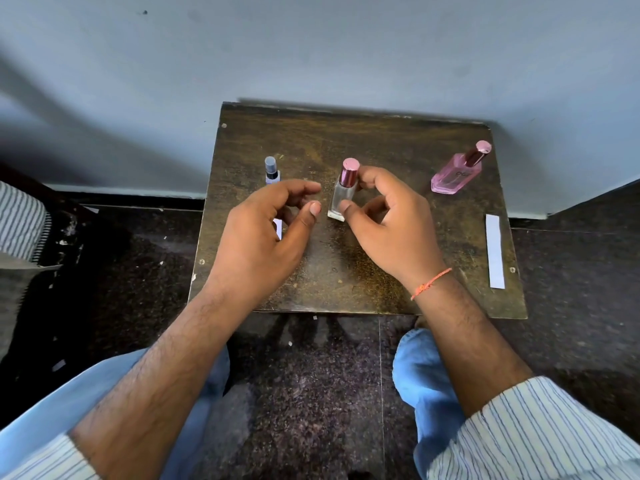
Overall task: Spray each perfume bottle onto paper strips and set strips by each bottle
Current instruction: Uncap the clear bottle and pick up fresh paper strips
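Note:
Three perfume bottles stand on a small dark wooden table (346, 282). A small bottle with a grey-blue cap (272, 169) is at the left. In the middle is a clear bottle with a pink cap (343, 194), upright on the table. My right hand (391, 223) holds it, thumb on its lower body and fingers curled behind its cap. My left hand (263, 230) hovers just left of it with loosely curled fingers, holding nothing. A white paper strip (278, 228) shows partly beneath that hand. A pink bottle (457, 169) stands at the right, with another white strip (494, 251) in front of it.
The table stands against a pale wall (311, 46), with dark speckled floor (304, 375) around it. My knees in blue trousers (426, 372) are close to its front edge. Striped fabric (20, 220) lies at the far left.

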`<act>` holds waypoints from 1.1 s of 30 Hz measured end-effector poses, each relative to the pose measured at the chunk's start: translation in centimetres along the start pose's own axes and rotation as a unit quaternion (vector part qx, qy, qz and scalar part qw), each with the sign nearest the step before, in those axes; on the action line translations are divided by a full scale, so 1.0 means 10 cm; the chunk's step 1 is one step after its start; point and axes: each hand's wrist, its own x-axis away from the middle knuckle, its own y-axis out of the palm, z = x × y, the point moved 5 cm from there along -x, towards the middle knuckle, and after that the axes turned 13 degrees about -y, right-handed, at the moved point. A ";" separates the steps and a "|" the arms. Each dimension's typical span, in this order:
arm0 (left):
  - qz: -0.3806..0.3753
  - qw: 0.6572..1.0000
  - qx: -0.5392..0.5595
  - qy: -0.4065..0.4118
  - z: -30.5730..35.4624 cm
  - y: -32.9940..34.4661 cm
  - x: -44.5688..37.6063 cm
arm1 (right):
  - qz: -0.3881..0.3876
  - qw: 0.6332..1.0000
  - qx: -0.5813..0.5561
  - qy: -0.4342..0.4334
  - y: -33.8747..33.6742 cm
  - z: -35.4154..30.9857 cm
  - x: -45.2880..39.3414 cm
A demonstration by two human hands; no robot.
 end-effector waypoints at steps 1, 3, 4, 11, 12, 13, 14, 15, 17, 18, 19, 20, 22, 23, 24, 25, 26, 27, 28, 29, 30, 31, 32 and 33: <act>0.005 1.000 0.001 0.008 0.02 0.00 0.00 | -0.003 1.000 -0.005 -0.006 0.00 -0.01 0.02; 0.008 1.000 0.006 0.024 0.04 0.02 -0.01 | -0.012 0.999 -0.014 -0.026 -0.01 -0.05 0.06; 0.006 0.999 0.008 0.032 0.04 0.03 -0.02 | -0.019 0.999 -0.018 -0.040 -0.02 -0.07 0.08; -0.018 0.997 0.017 0.067 0.10 0.14 -0.01 | -0.076 0.990 -0.004 -0.120 -0.12 -0.17 0.14; -0.019 0.997 0.019 0.069 0.11 0.16 -0.01 | -0.078 0.990 0.000 -0.121 -0.13 -0.16 0.15; -0.021 0.997 0.024 0.069 0.11 0.18 -0.01 | -0.080 0.989 0.003 -0.122 -0.15 -0.15 0.15; -0.025 0.997 0.031 0.066 0.11 0.19 0.00 | -0.080 0.989 0.005 -0.122 -0.17 -0.14 0.16; -0.029 0.997 0.041 0.063 0.11 0.20 0.00 | -0.079 0.989 0.007 -0.122 -0.18 -0.13 0.16; -0.034 0.996 0.064 0.052 0.10 0.22 0.00 | -0.079 0.989 0.009 -0.123 -0.21 -0.12 0.16; -0.036 0.995 0.078 0.044 0.10 0.22 -0.01 | -0.079 0.989 0.010 -0.123 -0.23 -0.11 0.16; -0.036 0.994 0.093 0.037 0.09 0.22 -0.01 | -0.079 0.989 0.011 -0.122 -0.24 -0.10 0.15; -0.033 0.993 0.107 0.031 0.09 0.21 -0.02 | -0.079 0.989 0.012 -0.122 -0.24 -0.09 0.15; -0.030 0.990 0.135 0.016 0.09 0.19 -0.03 | -0.076 0.990 0.016 -0.121 -0.26 -0.08 0.15; -0.026 0.989 0.144 0.010 0.08 0.18 -0.03 | -0.073 0.990 0.018 -0.121 -0.27 -0.07 0.14; -0.023 0.989 0.149 0.005 0.07 0.17 -0.03 | -0.069 0.990 0.022 -0.121 -0.28 -0.06 0.14; -0.020 0.988 0.151 0.004 0.06 0.16 -0.03 | -0.064 0.990 0.026 -0.121 -0.29 -0.05 0.13; -0.019 0.989 0.146 0.004 0.05 0.15 -0.03 | -0.058 0.991 0.029 -0.120 -0.31 -0.03 0.12; -0.022 0.991 0.133 0.008 0.04 0.15 -0.03 | -0.051 0.991 0.030 -0.118 -0.32 -0.02 0.11; -0.027 0.994 0.109 0.013 0.03 0.15 -0.03 | -0.044 0.992 0.030 -0.116 -0.33 -0.01 0.10; -0.034 0.996 0.076 0.021 0.02 0.15 -0.03 | -0.038 0.992 0.030 -0.115 -0.34 0.00 0.09; -0.044 0.998 0.041 0.033 0.02 0.15 -0.02 | -0.031 0.993 0.029 -0.114 -0.35 0.01 0.09; -0.057 0.997 0.006 0.047 0.01 0.14 -0.02 | -0.024 0.993 0.027 -0.112 -0.35 0.02 0.08; -0.073 0.995 -0.028 0.061 0.00 0.14 -0.01 | -0.018 0.994 0.024 -0.109 -0.35 0.03 0.08; -0.090 0.991 -0.061 0.073 -0.01 0.15 0.00 | -0.012 0.994 0.019 -0.107 -0.36 0.03 0.08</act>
